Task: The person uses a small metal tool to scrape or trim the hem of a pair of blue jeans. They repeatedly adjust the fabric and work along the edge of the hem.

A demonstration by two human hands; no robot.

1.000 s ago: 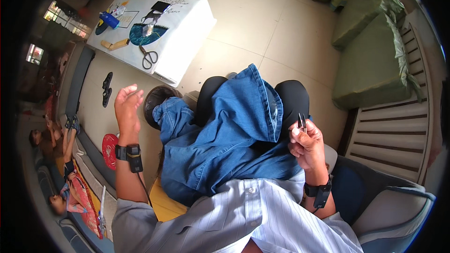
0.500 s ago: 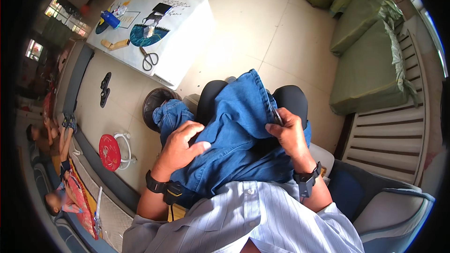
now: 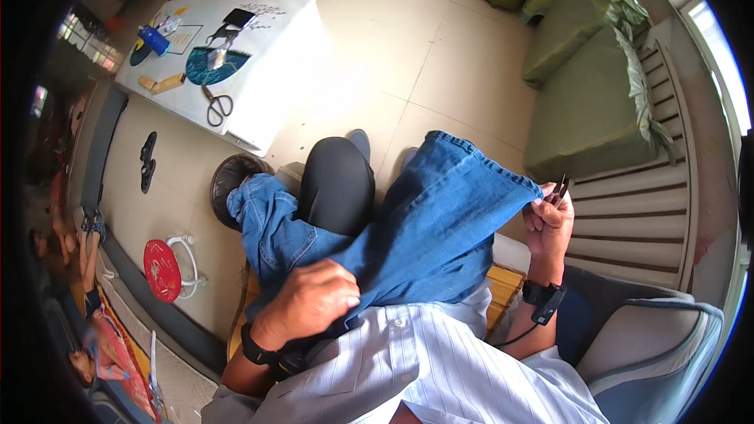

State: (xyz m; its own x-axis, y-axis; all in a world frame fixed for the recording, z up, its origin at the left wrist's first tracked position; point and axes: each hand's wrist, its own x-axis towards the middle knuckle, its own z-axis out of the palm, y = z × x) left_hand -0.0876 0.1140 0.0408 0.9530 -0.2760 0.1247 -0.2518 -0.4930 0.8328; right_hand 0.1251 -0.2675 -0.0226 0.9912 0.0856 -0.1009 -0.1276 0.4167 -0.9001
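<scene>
Since half a second ago, the right hand [image 3: 550, 220] has swung out to the right, drawing the hem of the blue denim garment [image 3: 424, 228] with it, so the cloth now spreads taut across the lap. Its fingers are closed on the hem edge; a small dark object [image 3: 561, 186] protrudes above them, possibly a clip, too small to identify. The left hand [image 3: 314, 302] lies curled on the near part of the denim, gripping a fold against the striped shirt [image 3: 440, 369]; its fingertips are buried in cloth. One black-clad knee [image 3: 339, 184] shows beyond the fabric; the other is covered. On the far left, scissors [image 3: 217, 107] lie on a white table [image 3: 275, 55].
</scene>
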